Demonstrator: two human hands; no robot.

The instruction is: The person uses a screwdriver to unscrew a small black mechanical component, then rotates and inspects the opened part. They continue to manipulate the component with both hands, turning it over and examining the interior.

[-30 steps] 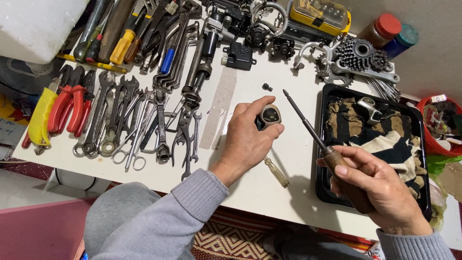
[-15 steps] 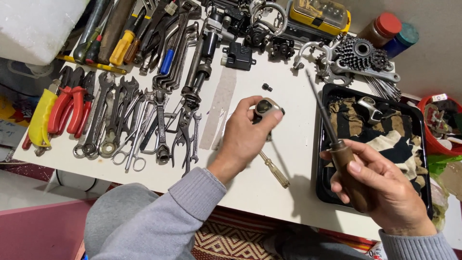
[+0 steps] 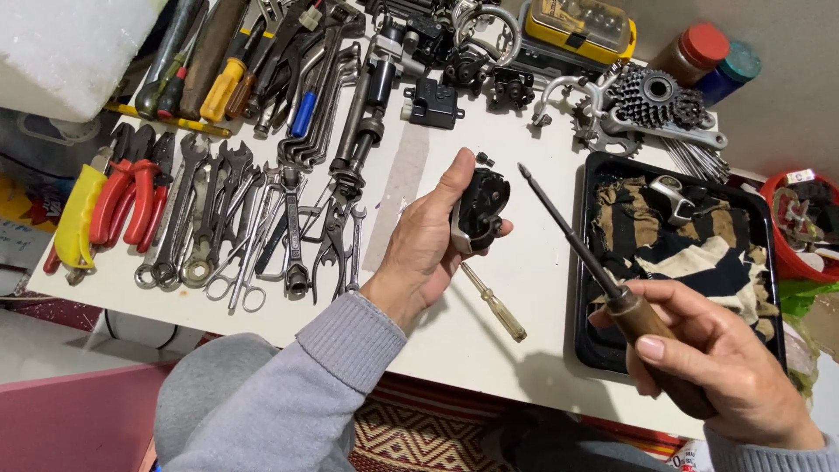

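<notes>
The person is wearing a soft grey knitted sweater — its ribbed cuff is hugging the left wrist (image 3: 350,336), and a matching grey cuff is showing at the right wrist (image 3: 769,450). Both hands — left hand (image 3: 428,245), right hand (image 3: 717,367) — are going bare, with short nails.

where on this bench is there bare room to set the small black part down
Bare white tabletop lies between the left hand holding the small black metal part and the black tray of rags; the long screwdriver in the right hand crosses above it. A narrower strip runs right of the row of steel spanners. The back edge is crowded.
</notes>
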